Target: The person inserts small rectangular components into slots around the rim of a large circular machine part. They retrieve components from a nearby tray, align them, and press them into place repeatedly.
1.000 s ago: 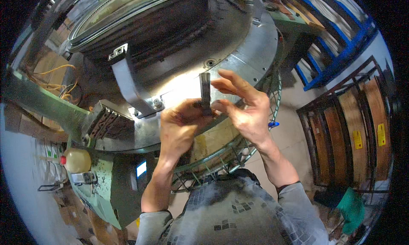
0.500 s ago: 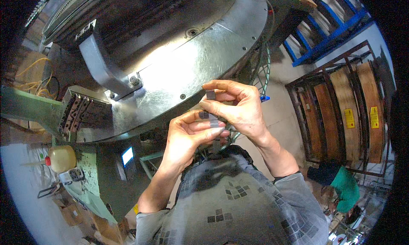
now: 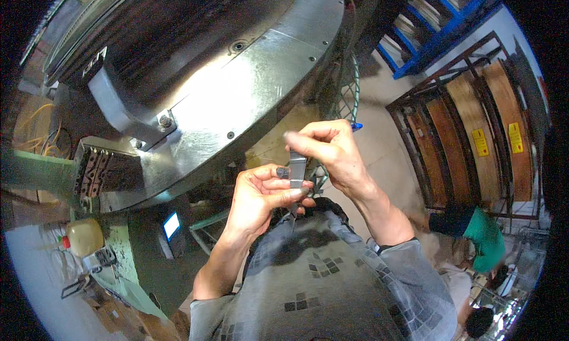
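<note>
A narrow flat grey strip (image 3: 298, 170), metallic in look, stands roughly upright between my two hands, in front of my torso. My left hand (image 3: 253, 200) grips its lower part between the thumb and the fingers. At its top end, the thumb and bent forefinger of my right hand (image 3: 333, 154) are pinched together; the thumb tip is blurred. Close to my left forefinger's tip shows a small dark piece (image 3: 283, 172), whose kind I cannot make out. Beyond the hands lies the shiny curved metal rim (image 3: 249, 98) of a large machine.
A grey handle-like bracket (image 3: 118, 107) is bolted onto the rim. At left stand a green machine frame (image 3: 41, 169) and a yellowish bottle (image 3: 85, 237). Long brown boards (image 3: 474, 113) rest in a dark rack at right. A person in a green top (image 3: 485, 240) is at lower right.
My right fingers have shifted on the upper end of the strip, and more of the strip's middle shows between my hands. The view has turned, moving the machine toward the left.
</note>
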`<state>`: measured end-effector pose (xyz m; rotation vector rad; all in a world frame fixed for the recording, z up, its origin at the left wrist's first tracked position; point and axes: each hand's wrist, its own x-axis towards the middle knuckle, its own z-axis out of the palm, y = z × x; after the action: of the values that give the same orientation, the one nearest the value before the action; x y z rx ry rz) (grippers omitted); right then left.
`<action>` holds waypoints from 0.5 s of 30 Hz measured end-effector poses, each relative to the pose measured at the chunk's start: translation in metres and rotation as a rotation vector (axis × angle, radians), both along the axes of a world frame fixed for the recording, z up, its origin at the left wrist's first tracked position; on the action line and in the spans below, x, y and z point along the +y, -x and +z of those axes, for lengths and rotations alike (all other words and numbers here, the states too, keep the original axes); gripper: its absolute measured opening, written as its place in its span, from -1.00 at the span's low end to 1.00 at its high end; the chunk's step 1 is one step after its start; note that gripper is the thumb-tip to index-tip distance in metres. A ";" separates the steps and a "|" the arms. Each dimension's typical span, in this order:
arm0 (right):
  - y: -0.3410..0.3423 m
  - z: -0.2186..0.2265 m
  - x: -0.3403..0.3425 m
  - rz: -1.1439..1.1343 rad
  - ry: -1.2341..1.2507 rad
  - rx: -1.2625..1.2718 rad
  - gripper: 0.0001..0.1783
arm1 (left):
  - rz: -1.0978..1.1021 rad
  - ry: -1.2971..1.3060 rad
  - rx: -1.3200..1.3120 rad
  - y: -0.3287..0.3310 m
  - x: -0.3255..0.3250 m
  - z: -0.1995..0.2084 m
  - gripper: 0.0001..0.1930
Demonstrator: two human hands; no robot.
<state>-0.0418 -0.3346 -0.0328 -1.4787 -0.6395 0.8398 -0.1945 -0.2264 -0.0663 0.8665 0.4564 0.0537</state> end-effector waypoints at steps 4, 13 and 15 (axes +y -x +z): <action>0.005 -0.002 -0.006 0.070 0.021 0.024 -0.84 | -0.018 0.097 -0.028 -0.001 0.001 -0.003 -0.76; 0.001 -0.008 -0.013 0.112 0.064 0.023 -0.81 | -0.080 0.220 -0.094 0.002 0.003 -0.008 -0.74; 0.002 -0.008 -0.011 0.044 -0.047 0.058 -0.81 | -0.095 0.189 -0.070 0.005 0.004 -0.008 -0.74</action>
<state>-0.0442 -0.3455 -0.0407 -1.3980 -0.6462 0.8923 -0.1990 -0.2222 -0.0748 0.6969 0.3477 -0.0462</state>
